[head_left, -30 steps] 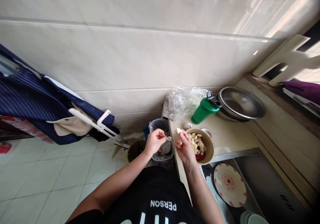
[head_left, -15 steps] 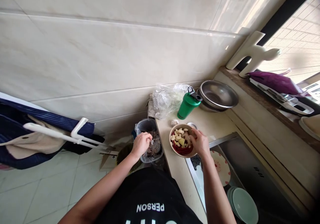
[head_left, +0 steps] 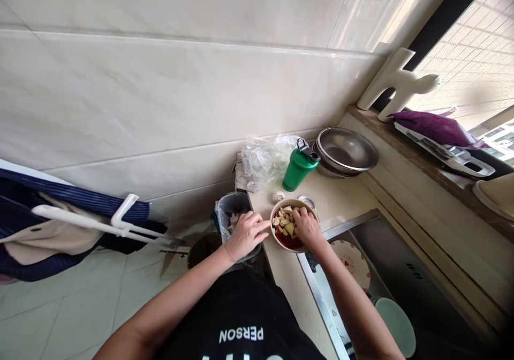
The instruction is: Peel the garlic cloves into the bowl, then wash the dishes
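While the bowl [head_left: 287,249] is touched at its left rim by the open, empty left hand [head_left: 246,235], cloves [head_left: 281,221] inside are covered by the curled right hand [head_left: 307,226]; its hold cannot be told.

1. The beige counter [head_left: 341,194] carries a bowl [head_left: 286,247] at its left edge.
2. Just behind the bowl lie a garlic bulb [head_left: 278,196] and a small metal lid [head_left: 307,201].
3. Along the far edge stand a plastic bag [head_left: 263,162], a green bottle [head_left: 297,167] and steel basins [head_left: 346,151].
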Demonstrator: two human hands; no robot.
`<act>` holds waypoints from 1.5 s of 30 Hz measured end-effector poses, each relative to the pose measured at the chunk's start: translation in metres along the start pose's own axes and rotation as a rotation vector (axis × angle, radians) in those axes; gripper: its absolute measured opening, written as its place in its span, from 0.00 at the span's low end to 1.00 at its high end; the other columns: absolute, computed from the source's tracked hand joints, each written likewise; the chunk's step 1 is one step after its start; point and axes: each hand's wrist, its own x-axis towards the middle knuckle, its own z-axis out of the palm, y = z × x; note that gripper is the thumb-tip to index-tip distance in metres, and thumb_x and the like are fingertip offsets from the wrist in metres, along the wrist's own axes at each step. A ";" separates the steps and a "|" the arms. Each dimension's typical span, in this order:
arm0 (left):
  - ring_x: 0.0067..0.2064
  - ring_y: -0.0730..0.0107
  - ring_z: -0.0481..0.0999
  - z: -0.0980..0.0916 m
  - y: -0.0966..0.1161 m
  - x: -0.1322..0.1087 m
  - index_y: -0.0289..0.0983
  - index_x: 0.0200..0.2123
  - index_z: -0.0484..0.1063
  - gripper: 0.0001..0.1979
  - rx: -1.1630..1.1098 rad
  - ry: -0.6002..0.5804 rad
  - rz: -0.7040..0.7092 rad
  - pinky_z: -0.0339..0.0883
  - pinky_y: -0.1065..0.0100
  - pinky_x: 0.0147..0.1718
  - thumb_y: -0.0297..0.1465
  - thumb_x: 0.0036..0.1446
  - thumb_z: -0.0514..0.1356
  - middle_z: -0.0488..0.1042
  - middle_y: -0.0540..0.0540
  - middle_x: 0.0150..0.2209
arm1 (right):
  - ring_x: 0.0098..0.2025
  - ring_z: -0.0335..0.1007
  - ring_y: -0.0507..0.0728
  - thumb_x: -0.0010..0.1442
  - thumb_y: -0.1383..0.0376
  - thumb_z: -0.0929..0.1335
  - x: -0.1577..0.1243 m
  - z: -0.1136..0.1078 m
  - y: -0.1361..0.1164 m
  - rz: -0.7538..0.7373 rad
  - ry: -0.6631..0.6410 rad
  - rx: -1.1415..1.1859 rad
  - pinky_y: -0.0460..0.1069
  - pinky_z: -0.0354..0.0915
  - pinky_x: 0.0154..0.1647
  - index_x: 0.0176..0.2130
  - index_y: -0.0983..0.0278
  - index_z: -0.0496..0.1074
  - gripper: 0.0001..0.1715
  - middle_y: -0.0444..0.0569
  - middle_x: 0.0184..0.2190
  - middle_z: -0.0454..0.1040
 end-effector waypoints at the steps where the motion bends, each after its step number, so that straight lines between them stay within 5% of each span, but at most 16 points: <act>1: 0.39 0.64 0.66 0.001 0.003 0.002 0.40 0.45 0.70 0.12 0.006 -0.015 0.018 0.60 0.63 0.38 0.32 0.56 0.59 0.68 0.46 0.34 | 0.42 0.65 0.60 0.55 0.71 0.62 0.000 -0.002 0.004 -0.006 -0.016 0.027 0.49 0.59 0.39 0.49 0.64 0.65 0.20 0.56 0.43 0.66; 6: 0.36 0.66 0.66 0.006 -0.007 -0.001 0.36 0.37 0.70 0.06 0.030 0.056 -0.102 0.62 0.65 0.36 0.26 0.56 0.55 0.67 0.46 0.32 | 0.37 0.68 0.57 0.57 0.71 0.59 -0.009 -0.016 0.022 0.026 0.072 0.179 0.48 0.59 0.38 0.49 0.66 0.64 0.19 0.54 0.38 0.72; 10: 0.34 0.67 0.67 0.009 -0.029 -0.010 0.35 0.33 0.70 0.11 0.045 0.092 -0.208 0.62 0.67 0.35 0.18 0.52 0.51 0.66 0.46 0.31 | 0.37 0.70 0.56 0.61 0.68 0.58 -0.017 -0.022 0.022 0.009 0.106 0.233 0.47 0.59 0.36 0.47 0.64 0.66 0.17 0.52 0.38 0.74; 18: 0.32 0.68 0.73 0.021 -0.051 -0.024 0.36 0.31 0.74 0.07 -0.016 -0.094 -0.297 0.62 0.70 0.33 0.25 0.55 0.56 0.74 0.47 0.29 | 0.40 0.70 0.56 0.63 0.65 0.58 0.022 -0.043 -0.020 0.008 0.223 0.162 0.47 0.61 0.38 0.49 0.60 0.67 0.17 0.51 0.41 0.72; 25: 0.37 0.65 0.74 0.025 -0.057 -0.026 0.38 0.41 0.75 0.13 0.102 -0.160 -0.254 0.63 0.66 0.37 0.25 0.58 0.52 0.77 0.44 0.34 | 0.47 0.70 0.63 0.56 0.68 0.65 0.106 -0.048 -0.058 0.064 -0.182 0.006 0.53 0.65 0.41 0.48 0.63 0.70 0.18 0.58 0.46 0.71; 30: 0.37 0.63 0.73 0.025 -0.062 -0.028 0.39 0.35 0.77 0.10 0.103 -0.113 -0.286 0.59 0.62 0.40 0.25 0.55 0.56 0.78 0.45 0.31 | 0.45 0.72 0.62 0.49 0.74 0.69 0.125 -0.048 -0.062 0.021 -0.263 -0.008 0.50 0.67 0.39 0.43 0.66 0.73 0.19 0.59 0.43 0.73; 35: 0.36 0.62 0.69 0.021 -0.059 -0.028 0.38 0.28 0.75 0.03 0.130 -0.050 -0.356 0.58 0.63 0.38 0.27 0.51 0.61 0.75 0.46 0.28 | 0.46 0.70 0.62 0.56 0.69 0.65 0.093 -0.064 -0.069 -0.042 -0.124 -0.009 0.52 0.65 0.41 0.49 0.62 0.68 0.19 0.57 0.47 0.69; 38: 0.36 0.64 0.69 0.022 -0.058 -0.028 0.37 0.30 0.73 0.03 0.061 -0.016 -0.342 0.59 0.65 0.37 0.28 0.53 0.59 0.73 0.46 0.30 | 0.41 0.71 0.59 0.56 0.65 0.66 0.056 -0.068 -0.083 -0.134 0.089 0.179 0.51 0.66 0.39 0.49 0.60 0.65 0.20 0.54 0.45 0.66; 41: 0.34 0.67 0.71 0.024 -0.061 -0.028 0.36 0.32 0.73 0.09 -0.043 -0.007 -0.350 0.62 0.67 0.36 0.26 0.57 0.53 0.72 0.46 0.30 | 0.41 0.68 0.55 0.55 0.67 0.66 0.018 -0.053 -0.104 -0.325 0.271 0.562 0.48 0.65 0.41 0.49 0.59 0.63 0.21 0.49 0.45 0.64; 45: 0.40 0.66 0.72 0.023 -0.065 -0.031 0.36 0.38 0.73 0.12 -0.135 -0.017 -0.318 0.66 0.66 0.41 0.23 0.54 0.52 0.74 0.45 0.38 | 0.39 0.67 0.53 0.53 0.67 0.68 -0.019 -0.009 -0.119 -0.441 0.220 0.862 0.47 0.66 0.40 0.47 0.59 0.64 0.20 0.47 0.40 0.64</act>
